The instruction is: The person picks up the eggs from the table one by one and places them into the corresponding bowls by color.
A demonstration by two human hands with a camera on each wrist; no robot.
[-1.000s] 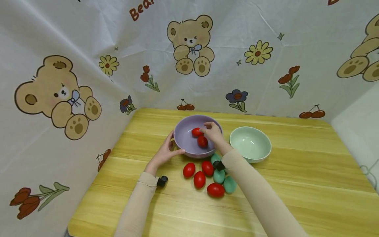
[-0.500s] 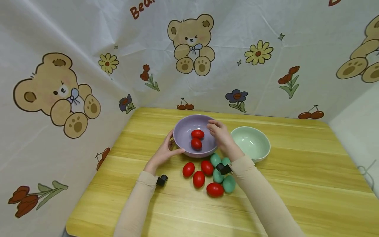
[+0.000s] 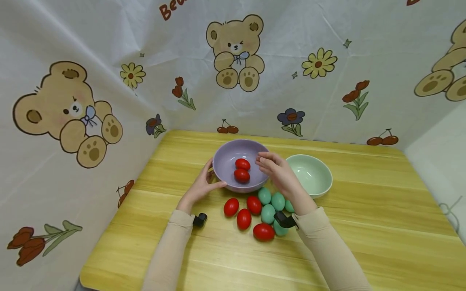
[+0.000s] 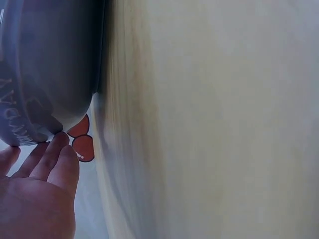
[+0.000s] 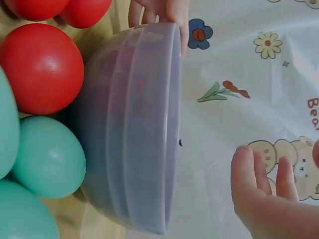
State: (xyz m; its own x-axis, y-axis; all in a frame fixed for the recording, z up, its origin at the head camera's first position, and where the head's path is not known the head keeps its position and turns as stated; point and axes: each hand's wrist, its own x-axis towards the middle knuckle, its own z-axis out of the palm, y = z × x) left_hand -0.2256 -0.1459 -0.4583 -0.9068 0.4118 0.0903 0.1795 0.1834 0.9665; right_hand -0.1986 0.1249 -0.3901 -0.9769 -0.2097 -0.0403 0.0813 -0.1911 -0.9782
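A purple bowl (image 3: 227, 161) stands on the table with two red eggs inside, one (image 3: 242, 164) behind the other (image 3: 242, 176). My left hand (image 3: 198, 188) holds the bowl's left side, thumb at the near rim and fingers round the outer wall. Its fingertips (image 4: 61, 139) touch that wall in the left wrist view. Above the bowl's right rim, my right hand (image 3: 280, 171) hovers with loosely bent fingers, nothing in them. The right wrist view shows this hand (image 5: 271, 199) apart from the bowl (image 5: 129, 129).
In front of the bowl lie several red eggs (image 3: 244, 219) and, to their right, several green eggs (image 3: 268, 214), partly under my right wrist. A pale green bowl (image 3: 313, 176) stands at the right, partly hidden by my right hand. A bear-printed cloth (image 3: 156, 40) hangs behind the table.
My right hand has let go of a red egg in the purple bowl and drawn back up and to the right, its fingers loosening. The egg has rolled left. My left hand stays put.
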